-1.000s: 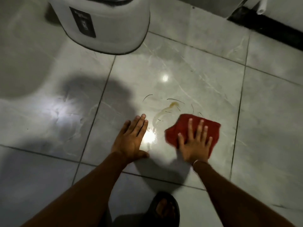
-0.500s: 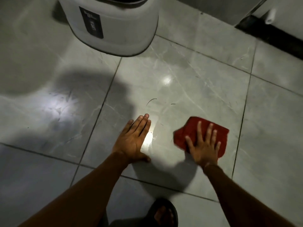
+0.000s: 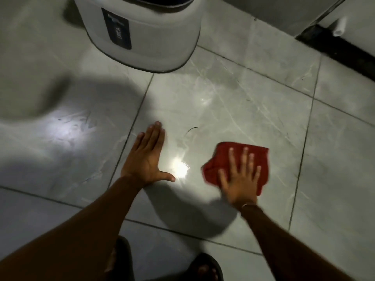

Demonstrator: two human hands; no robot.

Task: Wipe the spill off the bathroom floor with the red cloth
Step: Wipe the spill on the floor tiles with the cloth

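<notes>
- A person crouches over a grey tiled floor, seen from above; both bare arms reach forward.
- The right hand lies flat on a crumpled red cloth, fingers spread wide, pressing it to the tile.
- The left hand rests palm down on the floor, fingers together, thumb out to the side, holding nothing.
- Between the hands a faint wet smear shows, near a bright glare spot.
- A thin dark hair lies just beyond the smear.
- A white tub with a dark label stands farther off.
- Two sandalled feet show at the bottom edge.
</notes>
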